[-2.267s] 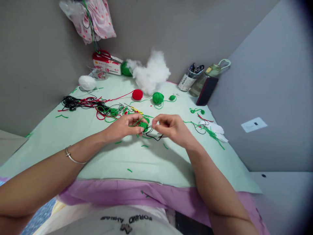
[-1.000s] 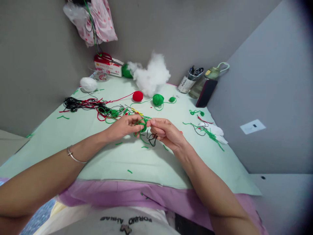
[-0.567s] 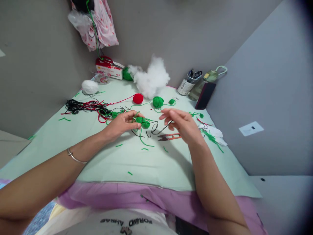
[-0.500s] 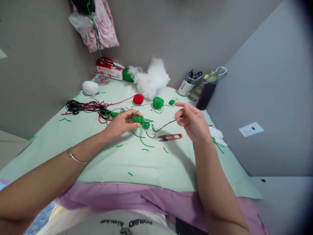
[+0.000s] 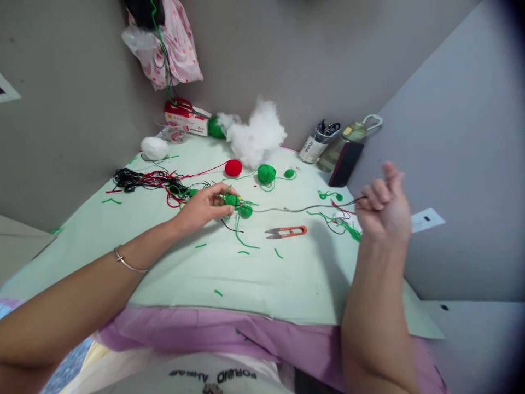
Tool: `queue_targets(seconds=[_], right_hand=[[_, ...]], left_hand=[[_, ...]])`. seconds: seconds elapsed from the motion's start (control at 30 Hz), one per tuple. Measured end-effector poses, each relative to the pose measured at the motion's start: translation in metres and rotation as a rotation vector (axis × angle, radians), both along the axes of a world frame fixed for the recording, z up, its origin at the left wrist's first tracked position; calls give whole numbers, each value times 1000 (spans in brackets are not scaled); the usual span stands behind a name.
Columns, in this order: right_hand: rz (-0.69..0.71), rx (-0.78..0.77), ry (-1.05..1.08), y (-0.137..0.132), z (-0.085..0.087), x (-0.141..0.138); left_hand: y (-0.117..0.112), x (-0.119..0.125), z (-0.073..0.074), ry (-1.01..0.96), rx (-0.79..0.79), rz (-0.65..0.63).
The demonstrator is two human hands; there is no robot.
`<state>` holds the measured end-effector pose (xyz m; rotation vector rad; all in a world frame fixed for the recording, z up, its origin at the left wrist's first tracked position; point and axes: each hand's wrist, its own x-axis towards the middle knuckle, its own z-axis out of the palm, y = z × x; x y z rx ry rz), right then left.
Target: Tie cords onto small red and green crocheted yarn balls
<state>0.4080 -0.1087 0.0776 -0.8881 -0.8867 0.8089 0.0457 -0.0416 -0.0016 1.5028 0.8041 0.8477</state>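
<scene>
My left hand [image 5: 211, 206] is closed on a small green crocheted piece [image 5: 232, 201] with a round green part [image 5: 246, 210] beside it. From that piece a dark thread [image 5: 303, 209] runs to the right, nearly straight, up to my right hand [image 5: 383, 205], which is raised with its fingers curled around the thread's end. Whether a needle is in those fingers I cannot tell. Orange-handled thread snips [image 5: 286, 232] lie on the table below the thread. Short green yarn snippets [image 5: 243, 252] are scattered in front of my left hand.
Behind my hands sit a red yarn ball [image 5: 233, 167], a green yarn ball [image 5: 266, 174] and fluffy white stuffing [image 5: 256, 134]. Tangled black and red yarn [image 5: 143, 179] lies at left. A pen cup [image 5: 314, 145], a bottle [image 5: 333, 150] and a phone [image 5: 346, 164] stand at the back right.
My right hand has moved to the right, drawing the dark thread from a slack, looped line into a long, nearly straight one. My left hand keeps its hold on the green piece.
</scene>
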Motion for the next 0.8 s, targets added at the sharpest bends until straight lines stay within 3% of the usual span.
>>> queue_targets(seconds=[0.1, 0.2, 0.33, 0.4, 0.6, 0.8], right_hand=[[176, -138, -119, 3, -2, -53], [323, -183, -256, -2, -8, -101], [479, -278, -437, -14, -24, -140], [471, -299, -493, -17, -32, -150], [166, -124, -809, -17, -43, -161], [195, -166, -868, -19, -47, -161]], left_hand=[[-1, 0, 2, -107, -68, -35], [-4, 0, 4, -150, -86, -58], [-6, 1, 4, -208, -111, -89], [-6, 2, 3, -232, -128, -87], [-7, 2, 2, -242, -124, -111], [-9, 2, 3, -242, -122, -109]])
